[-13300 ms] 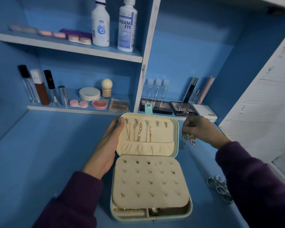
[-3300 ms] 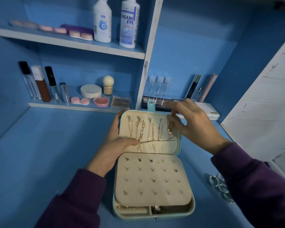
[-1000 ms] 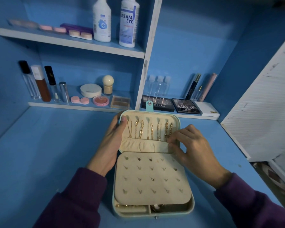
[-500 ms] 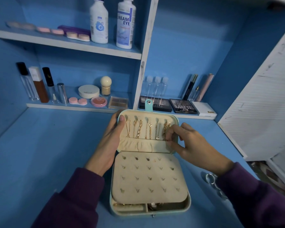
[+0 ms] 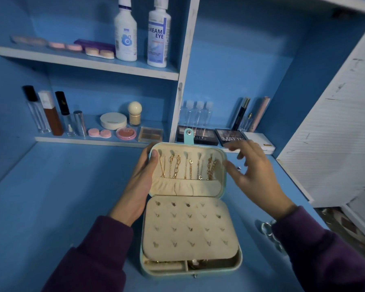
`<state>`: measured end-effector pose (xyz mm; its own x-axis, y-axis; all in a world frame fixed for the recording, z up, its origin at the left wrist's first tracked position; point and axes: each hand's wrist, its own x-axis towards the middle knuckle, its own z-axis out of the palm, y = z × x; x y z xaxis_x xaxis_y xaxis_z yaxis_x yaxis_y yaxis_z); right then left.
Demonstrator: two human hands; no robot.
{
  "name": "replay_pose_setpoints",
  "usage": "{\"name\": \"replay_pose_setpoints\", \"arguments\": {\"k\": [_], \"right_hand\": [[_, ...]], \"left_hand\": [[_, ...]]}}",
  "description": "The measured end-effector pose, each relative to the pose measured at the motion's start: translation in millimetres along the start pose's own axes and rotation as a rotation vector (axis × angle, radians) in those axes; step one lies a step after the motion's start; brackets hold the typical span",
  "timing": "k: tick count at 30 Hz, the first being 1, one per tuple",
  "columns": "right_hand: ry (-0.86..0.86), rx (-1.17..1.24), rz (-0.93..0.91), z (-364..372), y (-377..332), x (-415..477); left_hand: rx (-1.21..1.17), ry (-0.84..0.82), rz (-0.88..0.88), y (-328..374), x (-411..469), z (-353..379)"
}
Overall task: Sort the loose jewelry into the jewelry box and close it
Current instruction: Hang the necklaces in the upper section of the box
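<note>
An open turquoise jewelry box (image 5: 191,273) sits in the middle of a blue worktop (image 5: 50,207), close to its front edge. Its lid (image 5: 218,153) stands up towards the back, lined in cream, with a snap tab (image 5: 188,135) sticking up from its top edge. Several gold chains (image 5: 188,167) hang side by side from hooks across the lid, their lower ends tucked into a gathered pocket (image 5: 183,187) along the bottom of the lid. The base of the box is covered by a cream earring pad (image 5: 190,228) dotted with rows of small notches, and a few gold pieces show in the compartments under the pad's front edge. The left hand (image 5: 138,186) grips the left edge of the lid, its thumb pressed on the inside of the upper left corner and its fingers wrapped behind. The right hand (image 5: 253,178) hovers just beside the right edge of the lid, motion-blurred, its fingers spread and loose, holding nothing. Both arms wear dark purple sleeves. A small cluster of silver rings (image 5: 268,228) lies on the worktop towards its right edge, partly hidden by the right sleeve. Along the back edge, a low shelf carries eyeshadow palettes (image 5: 198,136) and other cosmetics, and a higher shelf holds two white solution bottles (image 5: 125,30).
</note>
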<state>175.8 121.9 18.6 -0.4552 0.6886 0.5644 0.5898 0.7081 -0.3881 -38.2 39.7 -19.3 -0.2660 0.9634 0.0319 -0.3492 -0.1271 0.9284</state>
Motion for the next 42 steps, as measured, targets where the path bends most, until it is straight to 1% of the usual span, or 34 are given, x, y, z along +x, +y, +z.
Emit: {"name": "replay_pose_setpoints", "arguments": {"k": [1, 2, 4, 5, 7, 8, 15, 17, 23, 26, 30, 32, 36, 42], "right_hand": [[-0.03, 0.064, 0.085, 0, 1, 4], [-0.087, 0.183, 0.201, 0, 0, 8], [-0.212, 0.511, 0.434, 2, -3, 13], [-0.245, 0.65, 0.501, 5, -4, 13], [-0.22, 0.834, 0.547, 14, -3, 12], [-0.191, 0.888, 0.555, 19, -3, 11], [0.02, 1.116, 0.63, 37, -12, 9], [0.057, 1.119, 0.632, 40, -15, 10], [0.113, 0.962, 0.572, 42, -19, 11], [0.08, 0.913, 0.504, 39, -19, 10], [-0.032, 0.882, 0.443, 34, -20, 9], [-0.03, 0.845, 0.439, 36, -22, 9], [-0.004, 0.851, 0.416, 39, -24, 9], [0.058, 0.88, 0.426, 41, -26, 9]], "left_hand": [[0.0, 0.002, 0.0, 0, 0, 0], [-0.002, 0.004, -0.002, 0, 0, 0], [-0.004, 0.007, -0.002, 0, -1, 1], [-0.01, 0.01, 0.001, 0, -1, 1], [-0.02, 0.013, 0.002, 1, -2, 1], [-0.026, 0.012, 0.0, 1, -2, 1], [-0.024, 0.087, 0.003, 2, -1, 5], [-0.027, 0.103, 0.012, 1, -1, 6], [-0.014, 0.133, 0.032, 0, -1, 6], [-0.007, 0.149, 0.049, 0, -1, 6], [0.026, 0.17, 0.079, 2, -1, 7], [0.033, 0.196, 0.099, 2, -1, 7], [0.085, 0.239, 0.143, 1, 0, 9], [0.134, 0.156, 0.16, 7, -4, 13]]}}
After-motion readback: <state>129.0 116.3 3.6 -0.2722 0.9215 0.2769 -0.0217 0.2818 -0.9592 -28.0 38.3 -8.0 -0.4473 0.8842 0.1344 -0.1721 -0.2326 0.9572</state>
